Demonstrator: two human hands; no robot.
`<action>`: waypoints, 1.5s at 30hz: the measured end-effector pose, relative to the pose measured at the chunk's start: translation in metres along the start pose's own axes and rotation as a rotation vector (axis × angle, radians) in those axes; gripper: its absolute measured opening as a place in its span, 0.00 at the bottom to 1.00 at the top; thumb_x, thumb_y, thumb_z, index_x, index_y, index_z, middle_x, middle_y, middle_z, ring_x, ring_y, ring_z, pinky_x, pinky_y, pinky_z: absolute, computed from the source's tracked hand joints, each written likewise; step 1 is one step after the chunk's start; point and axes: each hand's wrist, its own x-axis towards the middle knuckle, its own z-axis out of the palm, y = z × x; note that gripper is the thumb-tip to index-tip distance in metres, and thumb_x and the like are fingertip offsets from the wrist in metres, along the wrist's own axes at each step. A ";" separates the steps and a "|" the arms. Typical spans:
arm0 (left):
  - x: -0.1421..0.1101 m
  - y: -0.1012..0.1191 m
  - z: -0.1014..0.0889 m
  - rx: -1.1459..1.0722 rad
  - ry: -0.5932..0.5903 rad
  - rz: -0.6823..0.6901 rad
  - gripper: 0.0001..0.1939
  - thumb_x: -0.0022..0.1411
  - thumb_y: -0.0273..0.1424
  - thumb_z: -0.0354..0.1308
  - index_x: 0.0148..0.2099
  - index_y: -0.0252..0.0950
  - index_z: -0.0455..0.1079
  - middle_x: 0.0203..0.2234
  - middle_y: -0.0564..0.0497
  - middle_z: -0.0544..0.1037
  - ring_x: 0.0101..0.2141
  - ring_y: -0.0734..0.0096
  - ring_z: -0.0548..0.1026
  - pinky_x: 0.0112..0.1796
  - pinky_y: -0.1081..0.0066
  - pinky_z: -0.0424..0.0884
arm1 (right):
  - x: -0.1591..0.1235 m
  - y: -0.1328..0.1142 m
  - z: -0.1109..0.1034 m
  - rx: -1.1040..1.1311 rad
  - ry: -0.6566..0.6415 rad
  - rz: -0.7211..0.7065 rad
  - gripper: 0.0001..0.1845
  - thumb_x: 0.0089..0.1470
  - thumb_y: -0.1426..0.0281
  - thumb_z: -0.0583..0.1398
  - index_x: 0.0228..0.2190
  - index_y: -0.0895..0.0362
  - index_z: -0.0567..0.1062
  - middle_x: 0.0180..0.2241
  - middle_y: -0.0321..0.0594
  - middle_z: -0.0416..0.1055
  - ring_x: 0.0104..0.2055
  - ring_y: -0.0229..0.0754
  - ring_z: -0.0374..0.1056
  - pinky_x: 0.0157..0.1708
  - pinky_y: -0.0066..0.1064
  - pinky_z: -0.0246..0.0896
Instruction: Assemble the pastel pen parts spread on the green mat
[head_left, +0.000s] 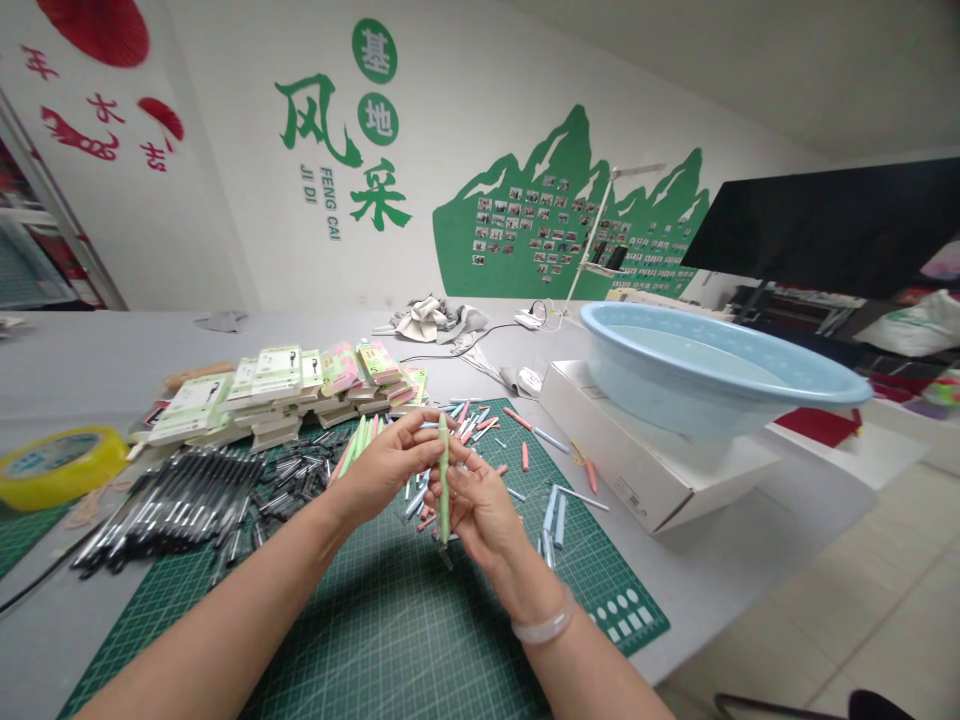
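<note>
A light green pen (444, 490) stands nearly upright between my hands, above the green cutting mat (360, 620). My left hand (394, 455) pinches it near its upper end. Lower down, the fingers of my right hand (480, 500) are closed round it. A small clear piece shows at its lower end, too small to make out. Beneath and behind my hands lie loose pink, blue and white pen parts (472, 425). Left of my left hand, green and pink pens (365, 435) lie in a bunch, partly hidden by it.
Clear pens with black tips (184, 500) and black caps (296, 480) lie at left, near yellow tape (64, 465). Stacked small boxes (277, 375) stand behind. At right a blue basin (720, 370) rests on a white box (630, 450). Blue barrels (553, 520) lie on the mat.
</note>
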 end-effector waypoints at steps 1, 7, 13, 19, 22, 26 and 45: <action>0.000 0.000 0.001 -0.001 0.006 0.003 0.16 0.56 0.36 0.58 0.46 0.38 0.64 0.30 0.49 0.73 0.23 0.76 0.68 0.23 0.76 0.64 | 0.001 0.000 -0.001 -0.016 0.029 -0.017 0.21 0.42 0.70 0.67 0.40 0.55 0.70 0.27 0.35 0.73 0.24 0.35 0.68 0.27 0.30 0.68; 0.002 0.002 0.012 0.095 0.125 0.088 0.09 0.56 0.36 0.57 0.34 0.35 0.66 0.26 0.53 0.72 0.24 0.77 0.66 0.25 0.76 0.64 | 0.001 0.001 0.002 -0.121 0.126 -0.161 0.14 0.42 0.69 0.66 0.32 0.56 0.69 0.26 0.35 0.73 0.22 0.35 0.67 0.22 0.26 0.63; 0.008 -0.003 0.012 0.156 0.262 0.058 0.11 0.51 0.36 0.62 0.32 0.34 0.70 0.20 0.55 0.70 0.22 0.76 0.67 0.24 0.75 0.63 | 0.003 0.005 0.003 -0.180 0.177 -0.242 0.14 0.35 0.72 0.68 0.27 0.56 0.71 0.25 0.33 0.71 0.24 0.35 0.65 0.25 0.26 0.61; 0.009 -0.003 0.008 0.147 0.321 0.092 0.12 0.45 0.32 0.67 0.31 0.33 0.69 0.21 0.57 0.70 0.23 0.77 0.67 0.26 0.76 0.63 | 0.002 0.003 -0.002 -0.242 0.164 -0.144 0.10 0.38 0.69 0.68 0.24 0.59 0.73 0.19 0.33 0.69 0.20 0.34 0.64 0.21 0.25 0.59; 0.006 -0.002 0.004 0.129 0.264 0.090 0.12 0.46 0.32 0.66 0.32 0.34 0.69 0.24 0.55 0.72 0.24 0.77 0.68 0.25 0.76 0.62 | -0.002 0.000 0.001 -0.208 0.045 -0.018 0.13 0.43 0.62 0.65 0.28 0.59 0.74 0.24 0.37 0.72 0.21 0.35 0.65 0.19 0.26 0.59; 0.000 0.001 -0.002 0.092 0.124 -0.013 0.13 0.53 0.35 0.60 0.41 0.35 0.70 0.31 0.50 0.75 0.21 0.77 0.67 0.22 0.75 0.61 | -0.003 0.003 0.006 -0.162 -0.065 0.006 0.13 0.50 0.60 0.61 0.32 0.57 0.73 0.28 0.36 0.70 0.19 0.29 0.60 0.20 0.24 0.59; 0.005 -0.008 -0.008 0.186 0.260 0.013 0.13 0.49 0.34 0.64 0.38 0.34 0.76 0.29 0.50 0.77 0.30 0.70 0.71 0.32 0.73 0.63 | 0.003 0.009 -0.005 -0.208 0.022 -0.037 0.11 0.45 0.67 0.65 0.30 0.59 0.70 0.20 0.32 0.66 0.15 0.29 0.59 0.13 0.20 0.46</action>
